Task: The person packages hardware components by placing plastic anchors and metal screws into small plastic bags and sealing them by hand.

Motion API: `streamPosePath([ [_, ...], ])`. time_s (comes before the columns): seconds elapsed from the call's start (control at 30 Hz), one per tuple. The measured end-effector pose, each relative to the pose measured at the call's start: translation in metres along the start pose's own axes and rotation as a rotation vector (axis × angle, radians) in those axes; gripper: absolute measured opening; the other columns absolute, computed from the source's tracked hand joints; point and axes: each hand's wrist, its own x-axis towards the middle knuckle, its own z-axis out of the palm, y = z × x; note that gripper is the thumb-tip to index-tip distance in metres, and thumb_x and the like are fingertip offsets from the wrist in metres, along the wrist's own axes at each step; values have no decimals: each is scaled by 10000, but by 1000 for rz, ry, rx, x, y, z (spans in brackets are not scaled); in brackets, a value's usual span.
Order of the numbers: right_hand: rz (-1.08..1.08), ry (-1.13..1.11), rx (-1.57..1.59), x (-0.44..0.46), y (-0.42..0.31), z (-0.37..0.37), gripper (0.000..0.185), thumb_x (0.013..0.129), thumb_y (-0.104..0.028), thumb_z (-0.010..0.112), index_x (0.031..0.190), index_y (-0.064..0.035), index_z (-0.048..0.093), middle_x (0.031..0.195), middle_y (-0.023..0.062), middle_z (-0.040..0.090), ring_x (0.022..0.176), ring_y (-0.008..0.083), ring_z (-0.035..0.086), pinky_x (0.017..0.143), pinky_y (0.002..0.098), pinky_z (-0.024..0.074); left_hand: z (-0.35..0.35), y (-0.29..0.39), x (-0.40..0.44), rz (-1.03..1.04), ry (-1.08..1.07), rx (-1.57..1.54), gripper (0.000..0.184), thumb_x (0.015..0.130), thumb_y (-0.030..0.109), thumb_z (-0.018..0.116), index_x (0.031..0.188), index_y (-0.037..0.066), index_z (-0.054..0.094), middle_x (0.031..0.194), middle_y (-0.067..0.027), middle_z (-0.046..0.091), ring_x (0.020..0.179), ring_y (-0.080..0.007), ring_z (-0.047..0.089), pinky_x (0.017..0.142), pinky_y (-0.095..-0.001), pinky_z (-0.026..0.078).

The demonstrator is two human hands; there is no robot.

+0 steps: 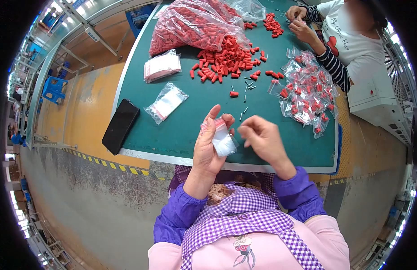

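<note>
Some clear bags [225, 145] sat in the half-closed left hand [205, 150] over the counter's [165, 137] near side, likely leaving the loosely curled right hand [266, 138], contents unclear, free beside them, red caps [226, 63] beyond.

Person at bottom centre of frame wore a pale pink top [323, 238] with a small cartoon figure [243, 245] printed low on the front, pink and grey. Over it, a purple-and-white gingham apron [237, 222], brown-and-white patch [220, 193] near its upper left edge. Bright purple sleeve covers [179, 213], gathered at the cuffs; both hands bare.
</note>
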Motion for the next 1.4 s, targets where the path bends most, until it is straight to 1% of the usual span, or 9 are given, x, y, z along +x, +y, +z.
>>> streamPosePath([
  [0.27, 92, -22, 125, 4, 6, 32, 103, 852, -93, 658, 857, 9, 642, 680, -3, 605, 589, 39, 536, 490, 201, 428, 0, 1, -8, -38, -14, -101, 387, 968, 316, 463, 1310, 140, 418, 1167, -116, 556, 1122, -246, 530, 955, -424, 464],
  [0.4, -177, 139, 49, 5, 8, 33, 93, 873, -80, 633, 854, 10, 645, 685, -8, 611, 592, 37, 537, 507, 198, 414, 0, 1, -8, -51, 22, -140, 388, 963, 318, 475, 1300, 130, 431, 1196, -132, 547, 1138, -264, 531, 971, -445, 452],
  [0.5, -184, 191, 119, 2, 3, 28, 119, 884, -110, 634, 845, 2, 626, 676, -15, 598, 561, 31, 515, 487, 189, 396, -3, 3, -7, -65, 192, -124, 408, 954, 336, 491, 1302, 130, 433, 1136, -122, 570, 993, -243, 584, 837, -400, 514],
  [0.57, -43, 104, 190, 0, 6, 19, 134, 897, -132, 626, 837, -15, 605, 659, -24, 576, 531, 23, 487, 466, 180, 376, -18, 5, -10, -135, 63, -154, 449, 922, 334, 565, 1277, 89, 442, 1052, -84, 569, 766, -157, 564, 624, -305, 482],
  [0.67, -41, 124, 246, -5, 9, 23, 135, 903, -140, 622, 834, -26, 600, 642, -31, 556, 515, 15, 465, 452, 173, 361, -7, 6, -17, -120, 50, -58, 455, 896, 251, 626, 1262, 47, 449, 931, -44, 563, 607, -101, 471, 505, -253, 396],
  [0.97, -5, -93, 207, -6, 10, 2, 140, 894, -138, 629, 886, 0, 603, 701, -24, 568, 590, 28, 499, 514, 192, 402, 10, 2, -22, -35, 295, 454, 156, 869, 136, 660, 958, 8, 647, 716, 4, 569, 555, -50, 458, 480, -199, 337],
  [1.07, -35, -303, 32, 11, 1, -12, 139, 892, -137, 618, 916, 0, 634, 735, 10, 607, 644, 67, 552, 557, 231, 443, 2, 2, -18, 15, 295, 478, 163, 867, 124, 662, 971, 1, 645, 735, -13, 591, 543, -52, 459, 489, -195, 352],
  [1.2, -547, 197, -783, 70, 20, -46, 194, 819, -93, 629, 1002, -31, 627, 965, 114, 634, 835, 273, 635, 700, 356, 508, 1, 5, -20, 47, 278, 524, 172, 867, 110, 660, 986, -12, 642, 760, -31, 612, 547, -57, 471, 492, -190, 366],
  [1.4, -604, 17, -1098, 103, 17, -60, 171, 833, -70, 565, 995, -17, 580, 1032, 129, 576, 945, 296, 597, 770, 400, 501, 3, 8, -21, 74, 250, 534, 179, 866, 103, 660, 995, -19, 643, 776, -46, 628, 562, -65, 493, 486, -190, 369],
])
